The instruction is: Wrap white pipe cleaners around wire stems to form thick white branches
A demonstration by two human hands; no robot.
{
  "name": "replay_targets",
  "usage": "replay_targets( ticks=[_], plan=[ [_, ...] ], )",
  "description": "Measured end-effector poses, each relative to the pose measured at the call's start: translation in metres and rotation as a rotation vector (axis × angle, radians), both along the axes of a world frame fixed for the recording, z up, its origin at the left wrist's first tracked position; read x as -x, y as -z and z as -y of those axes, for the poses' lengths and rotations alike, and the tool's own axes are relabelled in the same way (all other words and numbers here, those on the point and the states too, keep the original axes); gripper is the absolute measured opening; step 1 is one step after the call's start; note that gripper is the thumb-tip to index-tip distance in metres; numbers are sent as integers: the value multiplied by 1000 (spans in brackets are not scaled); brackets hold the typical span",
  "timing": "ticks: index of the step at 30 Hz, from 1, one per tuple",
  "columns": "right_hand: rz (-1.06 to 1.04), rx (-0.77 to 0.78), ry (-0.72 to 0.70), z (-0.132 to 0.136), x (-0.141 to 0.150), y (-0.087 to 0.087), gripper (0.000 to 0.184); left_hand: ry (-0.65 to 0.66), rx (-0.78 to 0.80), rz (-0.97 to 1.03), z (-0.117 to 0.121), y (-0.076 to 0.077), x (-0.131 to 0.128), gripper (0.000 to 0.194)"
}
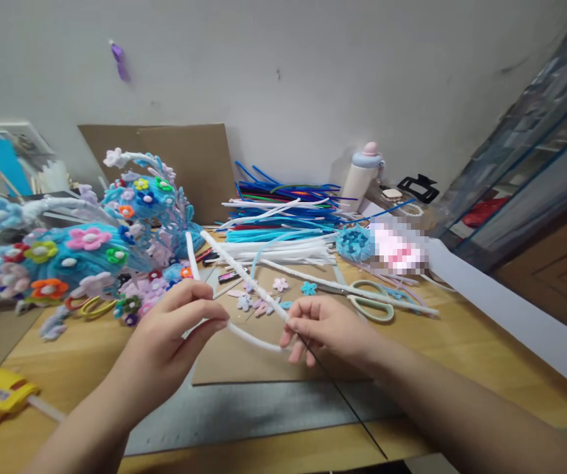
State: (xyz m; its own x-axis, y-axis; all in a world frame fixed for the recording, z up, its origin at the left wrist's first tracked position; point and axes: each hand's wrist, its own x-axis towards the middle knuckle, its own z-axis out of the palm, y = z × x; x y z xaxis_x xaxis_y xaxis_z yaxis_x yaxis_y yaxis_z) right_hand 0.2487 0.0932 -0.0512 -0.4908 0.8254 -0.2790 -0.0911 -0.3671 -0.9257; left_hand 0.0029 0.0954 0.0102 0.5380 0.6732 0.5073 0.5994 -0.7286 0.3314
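Note:
Between thumb and fingertips, my left hand (179,329) pinches a loose white pipe cleaner (253,339). One end of that strand sticks up past the fingers; the other runs across to my right hand (325,326). My right hand is closed on a thin dark wire (345,395) whose upper part is a white fuzzy-covered stem (243,273), slanting up to the left. Bare wire reaches down to the lower right. My right fingers hide where strand and stem meet. Small pipe-cleaner flowers (280,284) lie on the cardboard (234,362) beneath.
Finished blue flower arrangements (90,240) stand at left, above a yellow glue gun (1,398). Bundled pipe cleaners (278,250) lie at the back. Pale-handled scissors (375,309) are right of my hand. A bottle (359,178) stands by the wall.

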Motion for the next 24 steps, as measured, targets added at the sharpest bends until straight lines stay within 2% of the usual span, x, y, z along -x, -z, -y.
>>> replay_targets(
  ticks=[2,8,14,20,24],
  plan=[
    [29,8,-31,5,11,0,26,-5,10,-12,3,-1,6,16],
    [79,-113,-13,10,30,7,22,-56,-39,37,6,-1,14,14],
    [-122,110,-22,16,36,21,33,-102,-167,-9,4,6,12,12],
    [-230,166,-69,17,32,24,30,-159,-435,-188,-1,8,3,15],
    [-333,243,-96,18,31,24,28,-151,-523,-256,-7,2,-4,17]
  ],
)
